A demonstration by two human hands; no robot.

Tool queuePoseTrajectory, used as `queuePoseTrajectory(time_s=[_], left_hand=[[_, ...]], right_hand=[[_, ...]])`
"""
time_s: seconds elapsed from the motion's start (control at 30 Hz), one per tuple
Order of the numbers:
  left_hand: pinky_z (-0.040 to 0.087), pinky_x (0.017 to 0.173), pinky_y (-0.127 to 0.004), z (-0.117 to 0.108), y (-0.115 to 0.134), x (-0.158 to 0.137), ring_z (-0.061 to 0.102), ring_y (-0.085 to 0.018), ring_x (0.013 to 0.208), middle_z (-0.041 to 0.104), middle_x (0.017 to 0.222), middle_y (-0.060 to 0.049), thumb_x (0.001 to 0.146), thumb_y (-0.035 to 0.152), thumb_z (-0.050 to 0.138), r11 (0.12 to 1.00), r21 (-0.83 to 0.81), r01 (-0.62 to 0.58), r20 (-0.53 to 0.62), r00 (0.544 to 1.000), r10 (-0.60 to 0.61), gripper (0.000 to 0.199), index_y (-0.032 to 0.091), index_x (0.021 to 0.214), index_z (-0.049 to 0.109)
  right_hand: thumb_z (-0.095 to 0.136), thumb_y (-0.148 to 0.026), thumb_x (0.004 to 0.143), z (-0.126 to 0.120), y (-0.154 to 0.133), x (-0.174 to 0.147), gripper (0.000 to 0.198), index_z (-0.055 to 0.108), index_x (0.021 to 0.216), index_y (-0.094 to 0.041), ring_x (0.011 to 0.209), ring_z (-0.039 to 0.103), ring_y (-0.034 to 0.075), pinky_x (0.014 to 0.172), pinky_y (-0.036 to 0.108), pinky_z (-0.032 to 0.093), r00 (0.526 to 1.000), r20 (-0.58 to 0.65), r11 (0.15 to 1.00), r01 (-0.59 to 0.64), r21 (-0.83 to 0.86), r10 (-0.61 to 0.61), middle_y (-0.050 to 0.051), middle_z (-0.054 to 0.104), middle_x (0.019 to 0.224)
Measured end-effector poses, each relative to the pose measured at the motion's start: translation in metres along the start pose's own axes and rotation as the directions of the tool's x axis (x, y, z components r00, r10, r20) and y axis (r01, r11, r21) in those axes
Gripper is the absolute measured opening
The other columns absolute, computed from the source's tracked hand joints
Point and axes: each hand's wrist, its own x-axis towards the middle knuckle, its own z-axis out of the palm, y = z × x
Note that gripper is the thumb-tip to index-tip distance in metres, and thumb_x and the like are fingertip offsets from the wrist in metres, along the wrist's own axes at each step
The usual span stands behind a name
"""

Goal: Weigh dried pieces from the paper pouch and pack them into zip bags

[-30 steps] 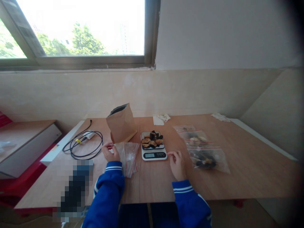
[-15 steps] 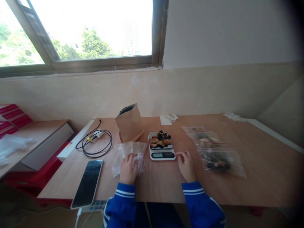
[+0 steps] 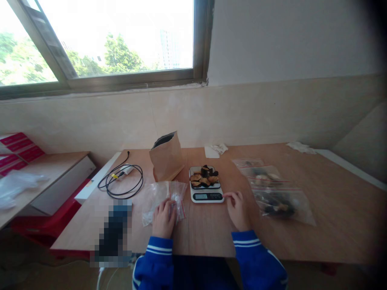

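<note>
My left hand (image 3: 163,219) lies open on some clear zip bags (image 3: 152,201), its fingers resting on the plastic. With the index finger stretched out, my right hand (image 3: 237,209) touches the front right edge of a white digital kitchen scale (image 3: 195,201); its other fingers are loosely bent and hold nothing. Brown and dark dried slices (image 3: 205,177) lie heaped on the scale's plate. The display is lit, but its digits are too small to read. Behind the clear bags, a brown kraft paper pouch (image 3: 166,159) stands upright with its top open.
Filled zip bags (image 3: 278,205) overlap on the right of the table. A coiled black cable (image 3: 121,197) lies at the left, above a pixelated dark object (image 3: 113,229). White paper (image 3: 212,151) sits by the wall. Another table (image 3: 69,157) stands at far left.
The view has shifted very slightly. My left fingers have moved a little on the clear bags; my right finger stays at the scale's edge.
</note>
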Motion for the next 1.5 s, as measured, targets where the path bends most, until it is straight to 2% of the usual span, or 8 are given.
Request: queuePoseTrajectory(time_s=[0.27,0.5,0.8,0.9,1.03,1.23,1.37,1.5], left_hand=[[0.053,0.082,-0.044,0.007,-0.015,0.008,0.063,-0.017,0.078,0.040,0.128,-0.021,0.089,0.025,0.041,0.959,-0.282,-0.007,-0.239,0.969,-0.063,0.042,0.012,0.128,0.042],[0.054,0.077,-0.044,0.011,-0.030,0.021,0.062,-0.022,0.078,0.052,0.096,-0.011,0.078,0.022,0.054,0.974,-0.223,0.048,-0.096,0.993,-0.071,0.015,0.016,0.092,0.056],[0.050,0.070,-0.040,-0.009,-0.013,0.030,0.058,-0.021,0.069,0.061,0.079,-0.006,0.081,0.021,0.048,0.984,-0.155,0.089,-0.208,0.971,-0.120,0.009,0.020,0.077,0.057],[0.049,0.070,-0.040,-0.024,0.005,0.028,0.058,-0.023,0.073,0.065,0.083,-0.006,0.083,0.032,0.053,0.993,-0.119,0.020,-0.308,0.950,-0.056,0.013,0.022,0.081,0.061],[0.047,0.074,-0.038,-0.036,0.043,0.020,0.059,-0.023,0.083,0.067,0.088,-0.005,0.085,0.035,0.056,0.962,-0.151,-0.227,-0.394,0.907,0.153,0.015,0.023,0.092,0.062],[0.046,0.079,-0.036,-0.032,0.080,0.009,0.061,-0.020,0.089,0.067,0.095,-0.004,0.085,0.030,0.059,0.852,-0.162,-0.497,-0.353,0.836,0.421,0.018,0.024,0.102,0.060],[0.047,0.084,-0.039,-0.031,0.076,0.007,0.060,-0.020,0.097,0.064,0.102,-0.006,0.088,0.025,0.054,0.851,-0.238,-0.469,-0.443,0.832,0.334,0.009,0.022,0.096,0.056],[0.046,0.091,-0.044,-0.033,0.072,0.015,0.057,-0.021,0.109,0.061,0.112,-0.011,0.092,0.025,0.044,0.813,-0.360,-0.457,-0.545,0.810,0.214,0.009,0.020,0.099,0.048]], right_hand=[[0.042,-0.023,0.083,0.000,0.001,0.000,0.022,0.063,0.079,-0.020,0.085,0.056,0.025,0.080,0.040,0.044,1.000,0.006,1.000,-0.001,0.012,0.001,0.007,0.054,0.086],[0.041,-0.023,0.084,-0.001,-0.002,-0.001,0.023,0.064,0.080,-0.021,0.084,0.057,0.024,0.078,0.039,0.045,1.000,0.013,1.000,-0.006,0.023,0.006,0.007,0.054,0.086],[0.040,-0.024,0.087,-0.004,-0.009,0.000,0.023,0.062,0.081,-0.021,0.084,0.056,0.024,0.078,0.040,0.045,1.000,0.006,0.999,0.000,0.046,0.000,0.008,0.055,0.087],[0.040,-0.026,0.089,-0.006,-0.019,-0.001,0.022,0.061,0.086,-0.021,0.088,0.056,0.025,0.080,0.040,0.044,0.999,0.005,0.997,0.042,0.065,-0.043,0.008,0.058,0.088],[0.043,-0.033,0.091,-0.003,-0.056,-0.008,0.020,0.058,0.096,-0.021,0.092,0.055,0.023,0.082,0.037,0.043,0.994,0.062,0.976,0.080,0.203,-0.095,0.008,0.061,0.095],[0.041,-0.048,0.092,0.009,-0.111,-0.024,0.032,0.057,0.101,-0.021,0.080,0.059,0.019,0.071,0.030,0.046,0.909,0.416,0.842,-0.245,0.480,0.027,0.004,0.063,0.089],[0.048,-0.057,0.086,0.006,-0.110,-0.020,0.040,0.058,0.081,-0.019,0.069,0.057,0.017,0.062,0.027,0.045,0.885,0.438,0.760,-0.391,0.520,0.155,0.003,0.062,0.077],[0.045,-0.061,0.086,-0.009,-0.097,-0.016,0.045,0.063,0.081,-0.020,0.064,0.054,0.016,0.058,0.027,0.044,0.890,0.432,0.789,-0.369,0.491,0.147,0.002,0.060,0.070]])
